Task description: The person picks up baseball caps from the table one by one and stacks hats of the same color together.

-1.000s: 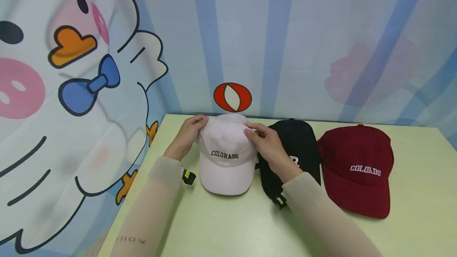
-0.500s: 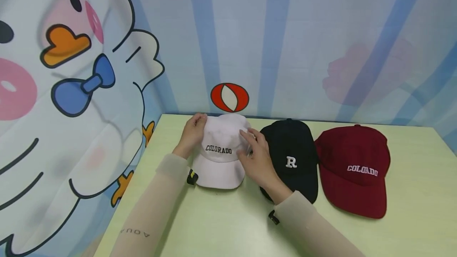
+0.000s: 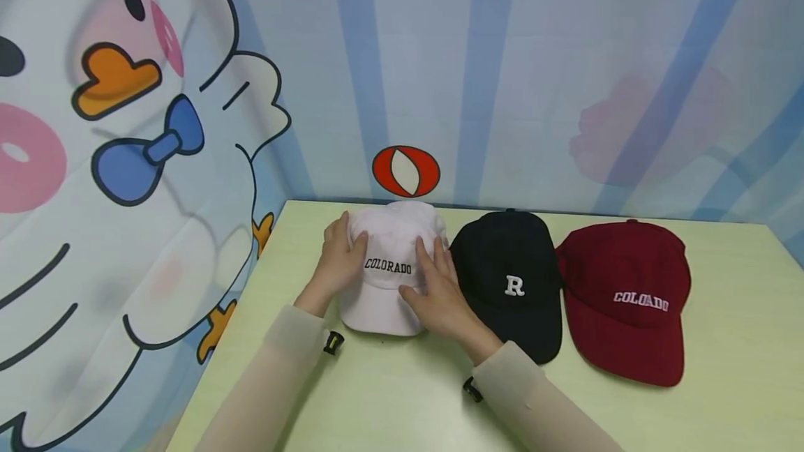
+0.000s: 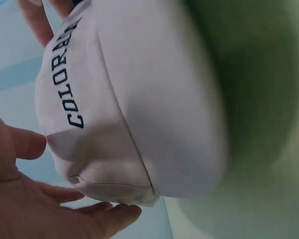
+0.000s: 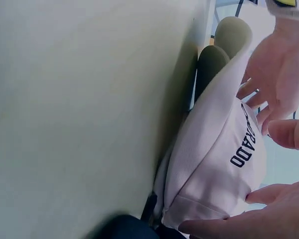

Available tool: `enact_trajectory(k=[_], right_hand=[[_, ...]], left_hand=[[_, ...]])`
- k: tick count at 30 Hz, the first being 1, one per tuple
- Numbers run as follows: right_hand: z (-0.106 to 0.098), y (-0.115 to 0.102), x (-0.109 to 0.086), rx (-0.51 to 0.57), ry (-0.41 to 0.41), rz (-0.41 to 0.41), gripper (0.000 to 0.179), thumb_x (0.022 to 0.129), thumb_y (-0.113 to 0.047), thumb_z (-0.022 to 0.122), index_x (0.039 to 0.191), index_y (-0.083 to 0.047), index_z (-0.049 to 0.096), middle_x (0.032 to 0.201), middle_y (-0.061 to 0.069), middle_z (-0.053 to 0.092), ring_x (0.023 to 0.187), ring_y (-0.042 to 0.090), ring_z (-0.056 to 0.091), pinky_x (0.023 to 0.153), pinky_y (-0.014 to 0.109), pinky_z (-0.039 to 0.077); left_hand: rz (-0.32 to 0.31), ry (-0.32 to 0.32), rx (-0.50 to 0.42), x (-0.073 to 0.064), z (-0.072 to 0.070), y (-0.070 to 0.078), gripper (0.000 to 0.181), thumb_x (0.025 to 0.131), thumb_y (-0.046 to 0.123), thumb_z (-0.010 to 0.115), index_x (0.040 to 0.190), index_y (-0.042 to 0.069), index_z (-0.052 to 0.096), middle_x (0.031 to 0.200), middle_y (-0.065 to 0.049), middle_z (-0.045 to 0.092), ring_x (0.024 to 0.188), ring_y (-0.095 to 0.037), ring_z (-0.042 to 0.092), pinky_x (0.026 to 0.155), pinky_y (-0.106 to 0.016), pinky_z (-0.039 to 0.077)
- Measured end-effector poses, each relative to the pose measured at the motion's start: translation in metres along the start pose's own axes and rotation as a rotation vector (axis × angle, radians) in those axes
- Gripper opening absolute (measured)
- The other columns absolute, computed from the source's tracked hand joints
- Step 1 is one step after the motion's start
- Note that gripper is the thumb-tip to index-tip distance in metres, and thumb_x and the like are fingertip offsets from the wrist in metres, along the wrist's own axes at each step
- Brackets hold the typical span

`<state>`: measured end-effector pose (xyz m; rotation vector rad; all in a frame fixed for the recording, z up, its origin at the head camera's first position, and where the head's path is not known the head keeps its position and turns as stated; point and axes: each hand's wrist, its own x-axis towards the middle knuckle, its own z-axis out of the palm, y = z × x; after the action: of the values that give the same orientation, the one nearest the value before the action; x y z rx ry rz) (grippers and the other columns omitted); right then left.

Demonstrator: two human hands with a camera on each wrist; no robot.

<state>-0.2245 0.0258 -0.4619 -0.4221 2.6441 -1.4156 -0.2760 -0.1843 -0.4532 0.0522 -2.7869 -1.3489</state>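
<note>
A pale pinkish-white cap [image 3: 380,309] with dark COLORADO lettering sits on the left part of the table, brim toward the person. My left hand [image 3: 337,257] rests against its left side, fingers loosely extended along the crown and thumb near the front panel. On the cap's right side lies my right hand [image 3: 440,298], fingers spread over the crown, thumb above the brim. In the left wrist view, the left fingertips touch the cap's lower side edge. The right wrist view shows right fingers [image 5: 204,227] against the side seam. The cap's back is hidden.
Right of the white cap lies a black cap [image 3: 502,250] with a white R, close to the right hand. Beyond it is a maroon cap [image 3: 628,264] with white lettering. A printed curtain [image 3: 534,89] hangs behind the pale yellow-green table [image 3: 389,396].
The white cap has shifted slightly left and down onto the table. Both hands have loosened from its upper corners and slid lower along its sides. The black and maroon caps stay put.
</note>
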Motion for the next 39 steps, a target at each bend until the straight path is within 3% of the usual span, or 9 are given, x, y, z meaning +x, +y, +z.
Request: enact_trajectory(k=[3,6,16,23,28,33,39], right_hand=[[0.001,0.001,0.001,0.041,-0.010,0.011,0.086,0.098,-0.025,0.065,0.167,-0.018,0.014,0.174,0.018,-0.009,0.161,0.042,-0.006,0.128,0.063,0.012],[0.002,0.002,0.003,0.089,-0.023,0.026,0.088,0.099,-0.025,0.065,0.168,-0.019,0.011,0.174,0.016,-0.012,0.161,0.040,-0.006,0.127,0.061,0.015],[0.004,0.007,0.010,0.164,-0.033,0.065,0.086,0.102,-0.022,0.060,0.168,-0.019,0.005,0.174,0.016,-0.014,0.160,0.042,-0.001,0.127,0.063,0.015],[0.003,0.011,0.012,0.197,-0.053,0.078,0.084,0.103,-0.022,0.060,0.168,-0.019,0.007,0.173,0.018,-0.011,0.160,0.044,-0.001,0.127,0.063,0.014],[-0.001,0.014,0.015,0.243,-0.073,0.080,0.083,0.103,-0.021,0.061,0.167,-0.020,0.009,0.174,0.018,-0.009,0.161,0.036,-0.005,0.128,0.059,0.015],[-0.007,0.017,0.018,0.258,-0.076,0.090,0.079,0.103,-0.022,0.061,0.167,-0.022,0.016,0.175,0.015,-0.004,0.162,0.032,-0.002,0.128,0.056,0.018],[-0.023,0.017,0.021,0.243,-0.080,0.067,0.076,0.104,-0.022,0.060,0.167,-0.018,0.017,0.175,0.015,-0.001,0.162,0.034,0.003,0.128,0.056,0.017]], left_hand=[[0.006,-0.073,-0.008,-0.007,0.002,-0.001,0.075,0.111,0.034,0.039,0.165,-0.001,0.001,0.172,-0.027,0.003,0.160,-0.043,0.008,0.129,-0.056,0.012],[0.001,-0.113,-0.036,-0.009,0.005,-0.002,0.078,0.111,0.039,0.039,0.165,0.002,-0.002,0.174,-0.022,0.001,0.161,-0.038,0.005,0.130,-0.054,0.010],[-0.042,-0.173,-0.115,-0.010,0.015,-0.007,0.094,0.106,0.052,0.048,0.166,0.009,-0.009,0.175,-0.016,0.001,0.161,-0.036,0.010,0.127,-0.059,0.016],[-0.059,-0.179,-0.064,-0.009,0.018,-0.010,0.099,0.103,0.060,0.049,0.166,0.008,-0.007,0.174,-0.020,-0.006,0.160,-0.043,0.007,0.124,-0.066,0.017],[-0.066,-0.193,-0.074,-0.008,0.013,-0.010,0.098,0.103,0.058,0.050,0.166,0.008,-0.006,0.175,-0.018,0.003,0.159,-0.041,0.016,0.124,-0.065,0.021],[-0.066,-0.164,-0.106,-0.006,0.006,-0.006,0.093,0.106,0.049,0.050,0.165,0.004,-0.005,0.174,-0.020,0.003,0.161,-0.039,0.011,0.127,-0.059,0.016],[-0.006,-0.052,-0.007,-0.007,0.005,0.007,0.088,0.106,0.048,0.049,0.166,0.005,0.001,0.174,-0.022,-0.003,0.161,-0.042,0.004,0.128,-0.060,0.013]])
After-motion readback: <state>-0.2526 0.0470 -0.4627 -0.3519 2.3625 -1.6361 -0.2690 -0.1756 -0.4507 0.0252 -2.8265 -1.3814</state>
